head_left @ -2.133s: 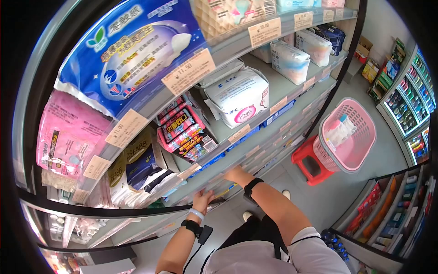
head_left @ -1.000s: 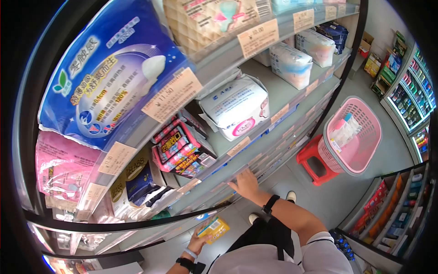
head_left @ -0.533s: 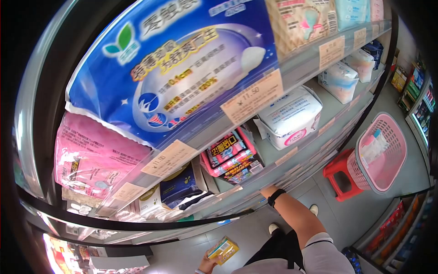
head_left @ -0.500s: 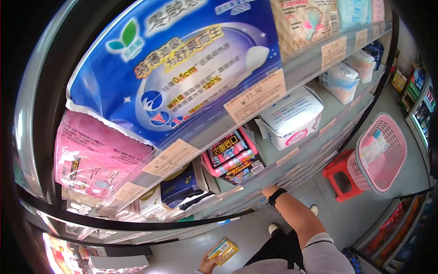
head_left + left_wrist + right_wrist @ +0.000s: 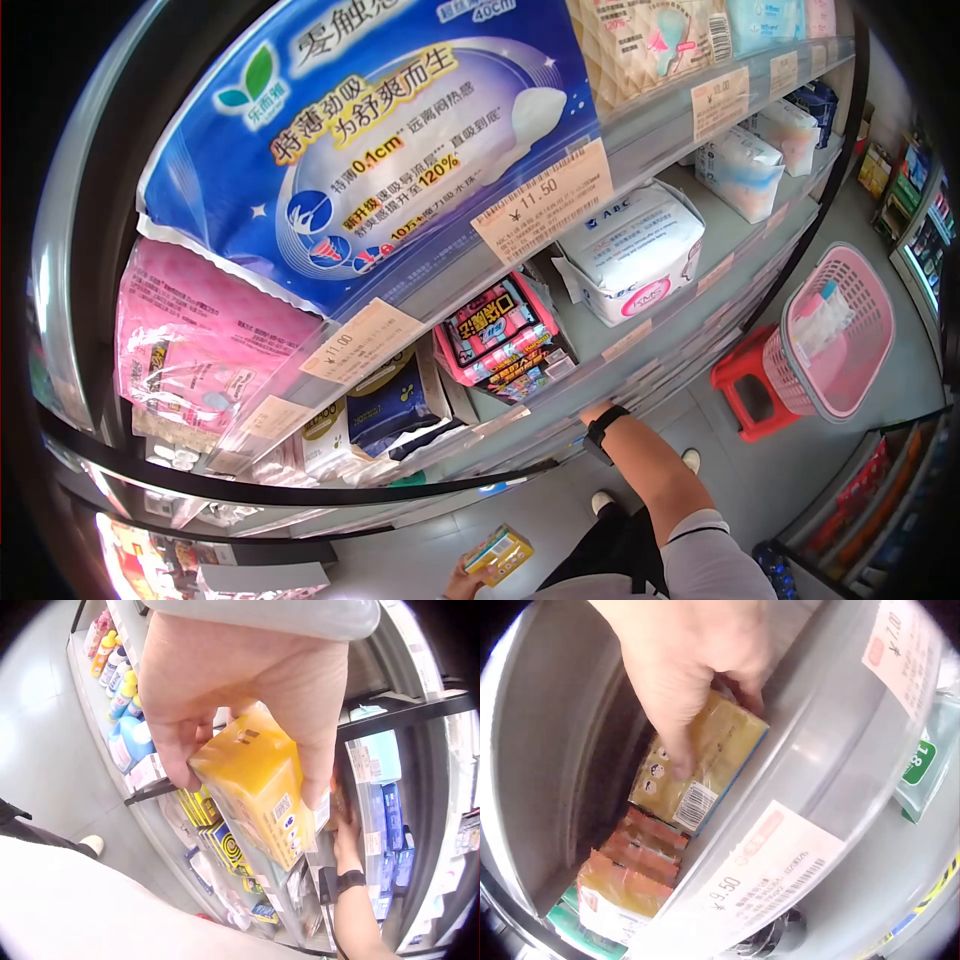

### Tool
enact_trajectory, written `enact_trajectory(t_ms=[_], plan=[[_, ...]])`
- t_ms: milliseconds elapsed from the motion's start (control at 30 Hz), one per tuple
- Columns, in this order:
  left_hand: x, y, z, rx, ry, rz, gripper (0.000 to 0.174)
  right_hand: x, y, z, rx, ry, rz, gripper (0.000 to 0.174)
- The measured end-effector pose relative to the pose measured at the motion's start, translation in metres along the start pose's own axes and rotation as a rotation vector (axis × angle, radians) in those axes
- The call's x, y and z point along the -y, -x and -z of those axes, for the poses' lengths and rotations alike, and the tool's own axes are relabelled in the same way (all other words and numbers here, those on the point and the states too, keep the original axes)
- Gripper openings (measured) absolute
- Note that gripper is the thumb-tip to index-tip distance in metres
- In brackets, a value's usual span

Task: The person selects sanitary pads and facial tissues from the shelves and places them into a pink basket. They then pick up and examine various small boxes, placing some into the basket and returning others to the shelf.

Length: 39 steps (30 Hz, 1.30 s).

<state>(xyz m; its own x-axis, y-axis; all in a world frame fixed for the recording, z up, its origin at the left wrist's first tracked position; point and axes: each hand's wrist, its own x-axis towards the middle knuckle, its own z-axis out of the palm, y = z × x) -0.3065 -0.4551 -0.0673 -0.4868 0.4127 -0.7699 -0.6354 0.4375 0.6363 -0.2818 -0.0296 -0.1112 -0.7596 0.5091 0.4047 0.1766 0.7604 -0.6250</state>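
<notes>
In the left wrist view my left hand [image 5: 247,682] grips a yellow box [image 5: 259,780] in clear wrap, thumb on one side and fingers on the other. The head view has this hand [image 5: 462,583] at the bottom edge, holding the box away from the shelves. My right hand [image 5: 694,652] reaches into a low shelf in the right wrist view. Its thumb and fingers hold a second yellow box [image 5: 712,742], which has a barcode and blue edge and stands behind the shelf lip. Orange-wrapped packs [image 5: 634,874] are lined up beside that box. The shelf above hides most of the right hand in the head view.
Shelves of sanitary pads, including a white ABC pack [image 5: 630,250], rise in front of me. A pink basket [image 5: 872,385] sits on a red stool [image 5: 750,415] to the right, with a white pack [image 5: 825,318] inside. Price labels [image 5: 761,881] line the shelf lips.
Both hands were at the low shelf; the left has come away with a yellow box. The right has reached deeper into the shelf. The head view has shifted, with the shelf goods larger.
</notes>
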Motion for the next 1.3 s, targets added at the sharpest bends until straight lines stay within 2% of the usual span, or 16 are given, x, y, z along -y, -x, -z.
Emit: enact_trajectory(t_ms=[133, 233, 367, 433, 533, 600, 667, 700, 767, 933, 967, 1000, 1100, 1167, 1233, 1300], plan=[[-0.001, -0.004, -0.003, 0.050, -0.005, -0.007, 0.053, -0.001, 0.009, 0.001, -0.007, 0.008, -0.018, 0.043], [-0.003, -0.007, -0.009, 0.013, -0.022, -0.003, 0.054, -0.007, 0.019, 0.001, -0.008, 0.014, -0.036, 0.043], [-0.006, -0.015, -0.013, 0.094, -0.011, -0.033, 0.054, -0.016, 0.034, 0.000, -0.009, 0.019, -0.063, 0.043], [-0.007, -0.016, -0.015, 0.102, -0.015, -0.036, 0.055, 0.004, 0.002, -0.010, -0.011, 0.025, -0.078, 0.043], [-0.021, -0.016, -0.029, 0.078, -0.009, -0.047, 0.055, 0.008, 0.012, -0.010, -0.010, 0.039, -0.095, 0.043], [-0.034, -0.015, -0.041, 0.225, 0.020, -0.099, 0.056, 0.007, 0.021, -0.007, 0.004, 0.051, -0.103, 0.043], [-0.036, -0.022, -0.047, 0.213, 0.026, -0.121, 0.054, 0.017, 0.031, 0.004, -0.019, -0.341, -0.204, 0.050], [-0.039, -0.024, -0.050, 0.196, 0.024, -0.149, 0.052, 0.021, 0.033, 0.011, -0.017, -0.336, -0.209, 0.050], [-0.046, -0.026, -0.056, 0.175, 0.007, -0.116, 0.050, 0.026, 0.034, 0.022, 0.104, -0.706, -0.393, 0.062], [-0.049, -0.034, -0.064, 0.215, -0.051, -0.086, 0.051, 0.018, 0.068, 0.020, 0.042, -0.665, -0.547, 0.067], [-0.050, -0.035, -0.068, 0.249, -0.055, -0.075, 0.051, 0.012, 0.079, 0.026, 0.034, -0.622, -0.582, 0.069], [-0.053, -0.035, -0.075, 0.266, -0.045, -0.094, 0.051, 0.018, 0.086, 0.049, 0.043, -0.766, -0.637, 0.071], [-0.058, -0.042, -0.095, 0.335, -0.060, -0.080, 0.050, 0.011, 0.130, 0.087, 0.015, -0.527, -0.676, 0.073], [-0.063, -0.048, -0.109, 0.348, -0.063, -0.087, 0.050, 0.002, 0.159, 0.121, -0.054, -0.580, -0.686, 0.074], [-0.066, -0.059, -0.125, 0.402, -0.066, -0.093, 0.051, 0.008, 0.181, 0.174, -0.102, -0.523, -0.860, 0.071], [-0.070, -0.064, -0.146, 0.355, -0.106, -0.038, 0.051, -0.009, 0.205, 0.216, -0.135, -0.275, -0.887, 0.070]])
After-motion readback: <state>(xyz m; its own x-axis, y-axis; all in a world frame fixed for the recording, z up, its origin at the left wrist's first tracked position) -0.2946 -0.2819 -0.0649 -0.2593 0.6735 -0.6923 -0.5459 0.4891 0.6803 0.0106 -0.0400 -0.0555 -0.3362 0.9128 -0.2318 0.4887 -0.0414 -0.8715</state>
